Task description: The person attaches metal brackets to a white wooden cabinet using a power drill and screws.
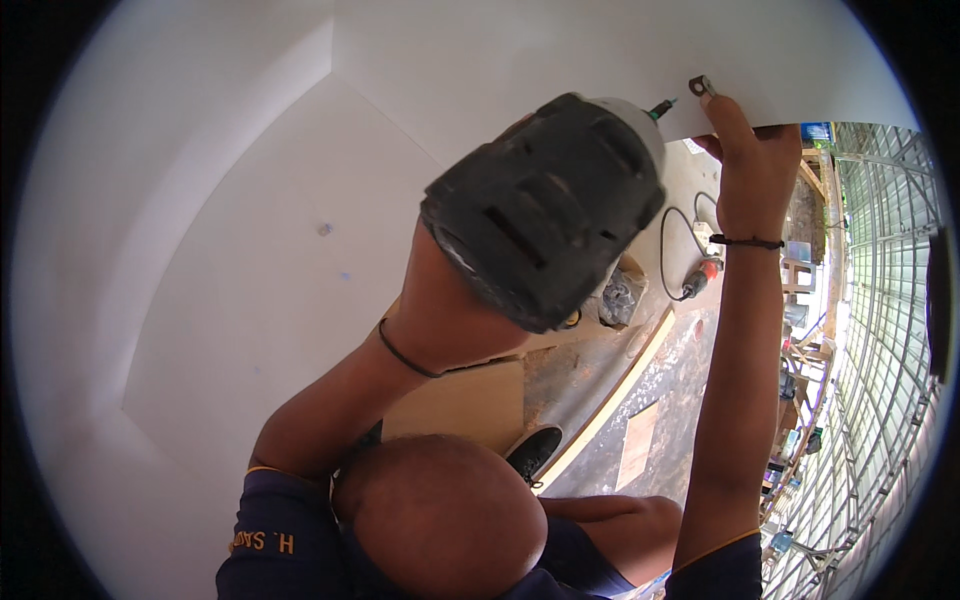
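My left hand (455,310) is closed around the handle of a black and grey cordless drill (550,205), whose bulky base hides most of the fingers. A thin driver bit (663,108) sticks out past it to the upper right, its tip a short way from a small metal bracket (700,86). My right hand (752,165) pinches that bracket against a white panel (560,50) near its lower edge. Its thumb or a finger presses on the bracket, while other fingers curl behind the edge, partly hidden.
White panel walls (270,260) rise at the left. Below lie a corded power tool (703,278) with a red part, a box with plastic wrapping (620,295), a long wooden strip (610,395) and a board (460,400). My bent knee (440,510) is close beneath the drill.
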### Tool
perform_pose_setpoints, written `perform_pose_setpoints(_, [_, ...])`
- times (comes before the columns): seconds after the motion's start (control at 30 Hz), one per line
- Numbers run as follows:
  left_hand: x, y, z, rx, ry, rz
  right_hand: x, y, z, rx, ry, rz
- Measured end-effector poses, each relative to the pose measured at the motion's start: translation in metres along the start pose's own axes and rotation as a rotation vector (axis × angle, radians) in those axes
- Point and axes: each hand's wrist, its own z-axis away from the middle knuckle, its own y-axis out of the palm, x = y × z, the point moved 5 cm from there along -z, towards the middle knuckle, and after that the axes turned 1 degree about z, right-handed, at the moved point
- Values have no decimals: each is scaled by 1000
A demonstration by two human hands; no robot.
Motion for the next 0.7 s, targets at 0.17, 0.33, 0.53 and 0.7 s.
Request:
perform_pose_setpoints(0.17, [3, 9, -11, -150, 115, -4, 1, 0, 1, -24, 7, 0])
perform_pose_setpoints(0.33, [2, 10, -18, -232, -132, 545, 2, 0, 1, -30, 2, 33])
perform_pose_setpoints(0.53, [-2, 5, -25, -156, -30, 504, -1, -2, 0, -8, 12, -33])
perform_pose_setpoints(0.7, [-3, 2, -35, -241, -71, 745, 2, 0, -2, -4, -7, -14])
